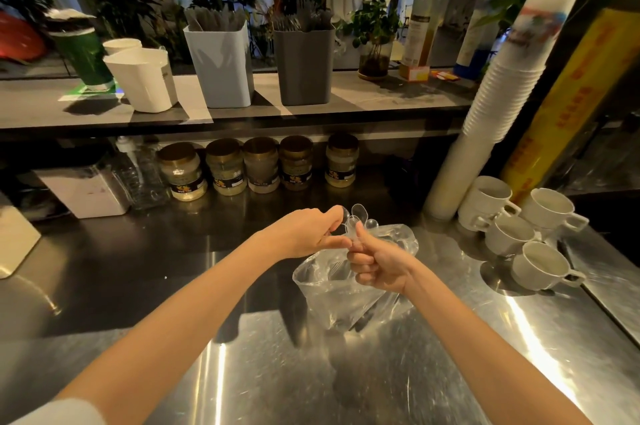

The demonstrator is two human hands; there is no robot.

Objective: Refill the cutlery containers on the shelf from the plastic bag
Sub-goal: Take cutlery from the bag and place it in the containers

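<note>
— Where's the plastic bag (346, 296)?
— Over the steel counter (242, 372), bunched beneath the hands, with clear spoons (357, 213) poking from its mouth. The right hand (377, 265) grips their handles, thumb up. The left hand (308, 234) pinches the bowls.
— Around the bag?
— Steel stretches in front and left. White cups (540, 265) stand to the right. Behind are jars (259, 165), under the shelf (381, 95) carrying the white container (221, 68) and grey container (303, 68).

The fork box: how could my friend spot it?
Look at the long shelf above the steel counter. The fork box stands there, right of a pale tub. It alone is dark grey, with forks sticking up.
</note>
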